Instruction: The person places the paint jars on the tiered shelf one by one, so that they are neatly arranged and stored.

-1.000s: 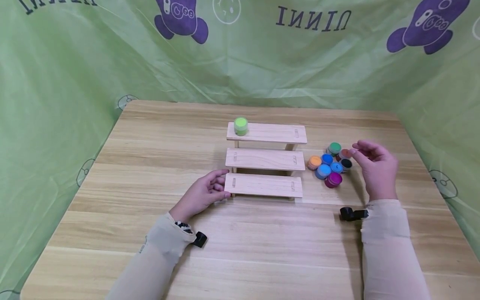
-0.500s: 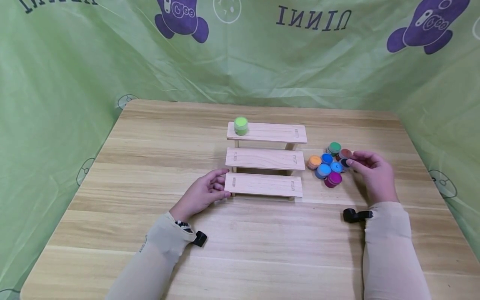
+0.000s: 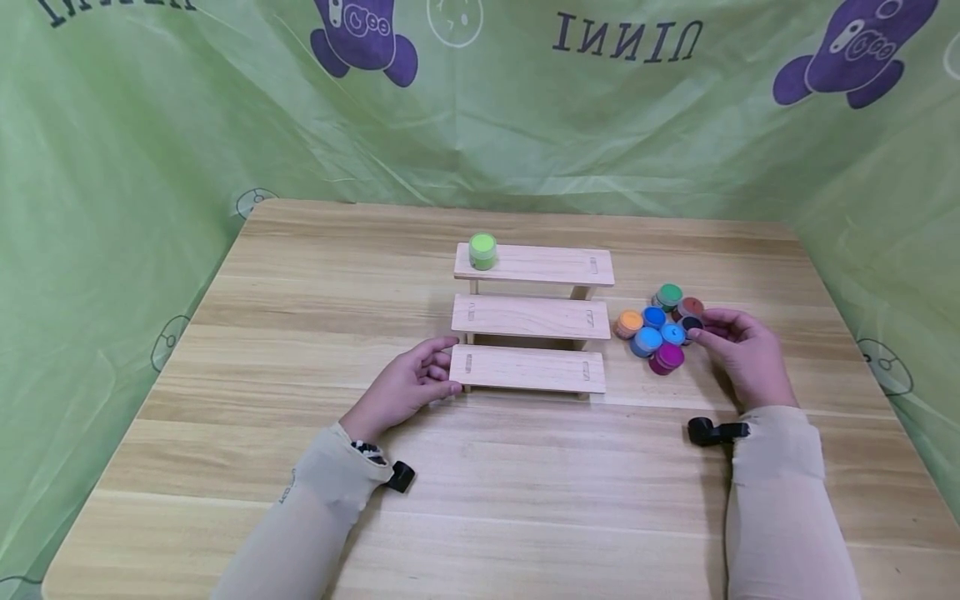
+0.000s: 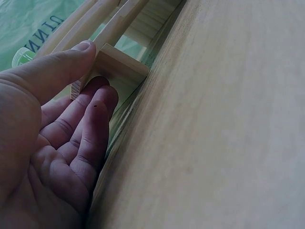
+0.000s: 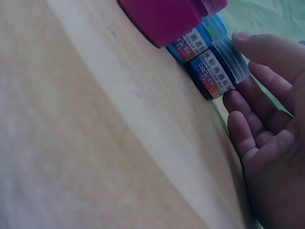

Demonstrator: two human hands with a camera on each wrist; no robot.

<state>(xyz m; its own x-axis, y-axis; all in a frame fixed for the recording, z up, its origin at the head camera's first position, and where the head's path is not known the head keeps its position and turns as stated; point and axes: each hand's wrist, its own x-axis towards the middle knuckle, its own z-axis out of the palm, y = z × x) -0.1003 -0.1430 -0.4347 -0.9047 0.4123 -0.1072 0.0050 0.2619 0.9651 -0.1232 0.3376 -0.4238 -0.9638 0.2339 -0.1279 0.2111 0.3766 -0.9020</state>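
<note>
A wooden three-step stand (image 3: 528,369) sits mid-table. My left hand (image 3: 401,392) holds the left end of its lowest step; in the left wrist view the thumb lies at the board's edge and the fingers curl under the board (image 4: 119,64). A light-green paint jar (image 3: 482,252) stands on the left of the top step. At the right cluster, my right hand (image 3: 750,354) pinches a black-lidded paint jar (image 3: 691,327). In the right wrist view this labelled jar (image 5: 209,74) stands on the table, thumb at its lid and fingers at its side.
Around the black jar stand a magenta jar (image 3: 667,359), an orange jar (image 3: 628,324), a green jar (image 3: 667,296), a brown jar (image 3: 689,308) and several blue jars (image 3: 647,342). A green printed cloth (image 3: 465,125) hangs behind the wooden table (image 3: 525,500).
My right hand has come down from beside the brown jar to the black one and taken it between thumb and fingers. The left hand stays at the stand.
</note>
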